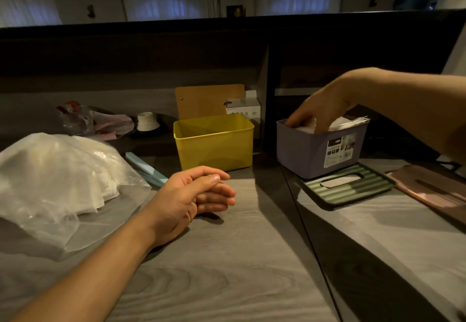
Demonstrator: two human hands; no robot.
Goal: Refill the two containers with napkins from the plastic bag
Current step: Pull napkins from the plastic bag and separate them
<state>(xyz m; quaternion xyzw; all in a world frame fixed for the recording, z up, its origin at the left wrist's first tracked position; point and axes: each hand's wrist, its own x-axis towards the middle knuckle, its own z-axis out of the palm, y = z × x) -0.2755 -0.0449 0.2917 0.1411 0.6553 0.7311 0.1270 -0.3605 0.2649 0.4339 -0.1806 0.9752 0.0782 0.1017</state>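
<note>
The right hand [318,109] reaches down into the open top of the lavender plastic box [318,150] at the right, its fingers curled among the white paper napkins [346,123] stacked inside; whether that grip pinches a napkin or only presses on the stack cannot be told, since the fingertips are sunk in the paper. The napkins rise a little above the box's rim on its right side. The left hand [196,193] rests on the grey wood-grain table [227,271] near the middle, palm turned inward, fingers loosely bent and together, holding nothing.

Just beyond the left hand stands the yellow rectangular plastic box [214,142], open at the top, with no napkins visible inside. It lies to the left of the lavender box, the two apart. To the near left of the left hand lies the clear plastic bag [50,183], slumped on the table with a pile of white napkins showing through it.

A ribbed green lid with a slot [348,186] lies flat in front of the lavender box, touching its base. A pinkish-brown lid [428,188] lies to the right of it. A pale blue flat strip [145,167] pokes out between the bag and the yellow box.
</note>
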